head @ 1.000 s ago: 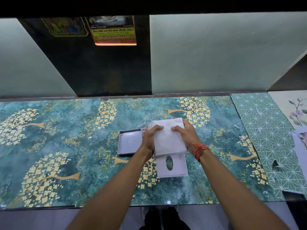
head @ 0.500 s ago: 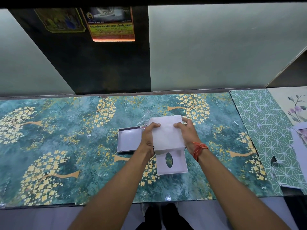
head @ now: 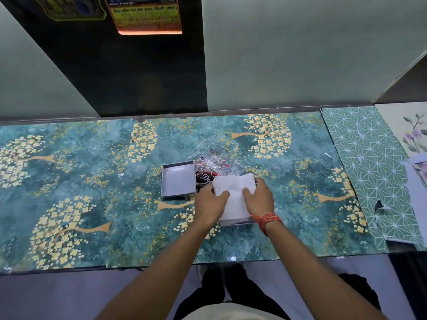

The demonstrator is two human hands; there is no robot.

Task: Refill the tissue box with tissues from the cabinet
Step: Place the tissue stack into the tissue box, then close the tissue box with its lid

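Observation:
A white stack of tissues (head: 234, 192) lies on top of the white box part with the oval slot (head: 233, 221), of which only the near edge shows. My left hand (head: 211, 205) presses on the stack's left side, and my right hand (head: 260, 198) presses on its right side, both with fingers on top. The other grey box half (head: 178, 179) sits open and empty just to the left. An empty clear plastic tissue wrapper (head: 215, 163) with dark print lies behind the stack.
The counter (head: 92, 181) is covered in a teal sheet with yellow trees. A green patterned sheet (head: 369, 169) and floral paper (head: 413, 135) lie at the right. A dark panel with posters (head: 145, 15) rises behind. The counter's front edge runs below my forearms.
Both hands have lowered the tissue stack toward me, down onto the slotted box part, hiding its oval hole. The plastic wrapper behind is now uncovered.

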